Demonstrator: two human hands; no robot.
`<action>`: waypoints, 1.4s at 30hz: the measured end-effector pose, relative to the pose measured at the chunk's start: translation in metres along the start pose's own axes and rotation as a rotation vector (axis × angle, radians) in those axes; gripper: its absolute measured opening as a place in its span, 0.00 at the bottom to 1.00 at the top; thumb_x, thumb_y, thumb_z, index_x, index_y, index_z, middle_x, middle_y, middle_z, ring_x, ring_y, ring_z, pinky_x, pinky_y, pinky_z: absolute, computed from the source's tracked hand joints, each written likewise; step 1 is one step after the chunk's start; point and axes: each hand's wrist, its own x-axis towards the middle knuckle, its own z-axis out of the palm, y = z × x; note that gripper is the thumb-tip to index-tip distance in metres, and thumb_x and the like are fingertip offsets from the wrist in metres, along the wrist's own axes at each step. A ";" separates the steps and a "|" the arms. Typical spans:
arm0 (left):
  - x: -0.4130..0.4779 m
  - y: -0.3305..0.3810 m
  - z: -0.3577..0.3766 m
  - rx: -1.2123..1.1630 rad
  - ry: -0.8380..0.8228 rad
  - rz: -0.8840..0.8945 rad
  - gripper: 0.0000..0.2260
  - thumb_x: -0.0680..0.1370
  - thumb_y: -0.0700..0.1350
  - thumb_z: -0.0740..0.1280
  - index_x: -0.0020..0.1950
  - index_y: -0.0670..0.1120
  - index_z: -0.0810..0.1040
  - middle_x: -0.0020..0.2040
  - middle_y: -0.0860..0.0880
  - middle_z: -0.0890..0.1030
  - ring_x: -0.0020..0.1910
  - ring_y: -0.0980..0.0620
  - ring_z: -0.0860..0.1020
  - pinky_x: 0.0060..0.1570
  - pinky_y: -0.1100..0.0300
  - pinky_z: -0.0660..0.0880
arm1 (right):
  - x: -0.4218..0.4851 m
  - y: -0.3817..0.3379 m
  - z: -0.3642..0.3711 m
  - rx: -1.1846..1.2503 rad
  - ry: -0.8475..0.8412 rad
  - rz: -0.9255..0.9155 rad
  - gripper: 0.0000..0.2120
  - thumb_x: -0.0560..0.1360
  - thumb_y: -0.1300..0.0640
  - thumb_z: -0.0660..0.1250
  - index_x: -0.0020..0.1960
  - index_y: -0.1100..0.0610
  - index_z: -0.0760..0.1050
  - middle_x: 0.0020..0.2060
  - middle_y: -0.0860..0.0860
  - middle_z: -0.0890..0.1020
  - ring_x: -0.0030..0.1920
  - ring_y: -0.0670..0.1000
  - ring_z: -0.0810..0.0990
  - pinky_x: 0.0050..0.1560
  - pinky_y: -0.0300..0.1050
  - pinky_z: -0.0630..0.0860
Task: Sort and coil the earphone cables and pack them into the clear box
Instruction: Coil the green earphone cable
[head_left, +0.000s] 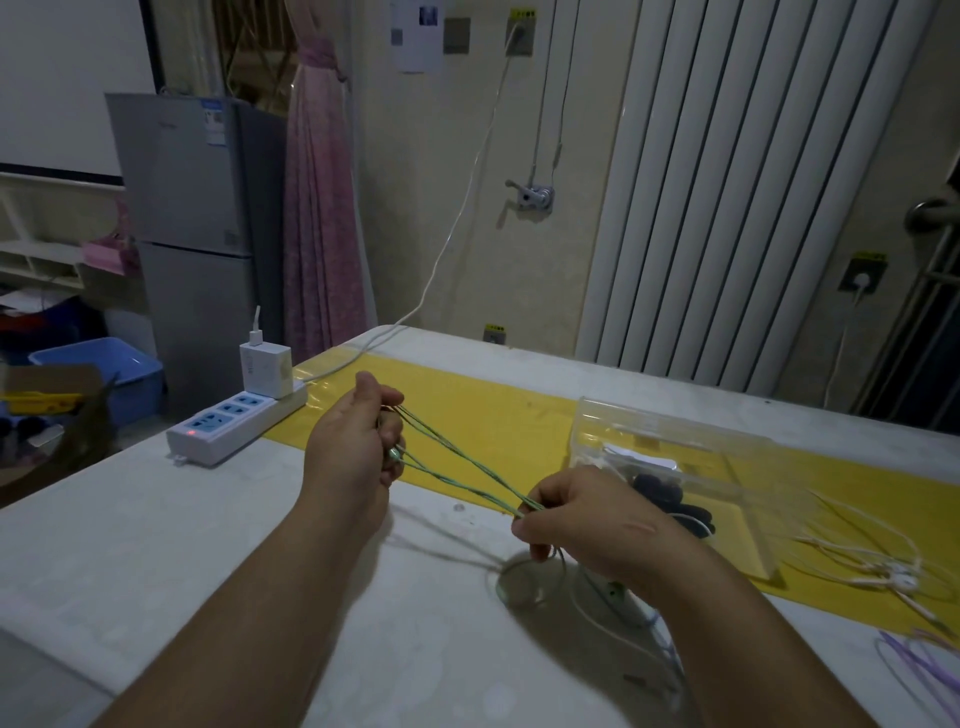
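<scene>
Table white, yellow strip across | clear box on strip toward right edge, dark bundles inside | left hand curls round green earphone cable | right hand pinches same strands, taut above table middle

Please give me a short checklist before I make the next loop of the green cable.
1. The left hand grips the green cable loops: ok.
2. The right hand pinches their other end: ok.
3. Strands between the hands are taut: ok.
4. Loose tail free of other cables: cannot tell.
5. The clear box is close to the right hand: ok.
6. The white earphones lie apart from the green cable: ok.
</scene>
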 end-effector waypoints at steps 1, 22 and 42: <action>0.001 0.001 -0.001 -0.016 -0.006 -0.004 0.14 0.82 0.52 0.57 0.43 0.45 0.73 0.25 0.52 0.66 0.23 0.56 0.61 0.21 0.66 0.56 | 0.000 0.000 0.000 -0.033 0.001 0.009 0.11 0.74 0.54 0.68 0.39 0.61 0.81 0.20 0.43 0.75 0.21 0.43 0.65 0.26 0.37 0.62; 0.011 0.000 -0.007 -0.224 0.095 -0.068 0.10 0.82 0.48 0.59 0.43 0.46 0.70 0.28 0.51 0.67 0.22 0.56 0.63 0.22 0.67 0.58 | 0.005 0.003 -0.001 -0.179 0.295 -0.220 0.09 0.77 0.54 0.59 0.41 0.53 0.76 0.31 0.49 0.75 0.34 0.50 0.72 0.35 0.45 0.66; 0.016 -0.005 -0.011 -0.312 0.095 -0.179 0.09 0.82 0.48 0.60 0.46 0.45 0.72 0.32 0.49 0.72 0.23 0.55 0.67 0.20 0.65 0.64 | 0.006 0.002 -0.001 0.053 0.306 -0.228 0.21 0.72 0.46 0.63 0.40 0.66 0.70 0.25 0.45 0.64 0.28 0.46 0.62 0.34 0.44 0.59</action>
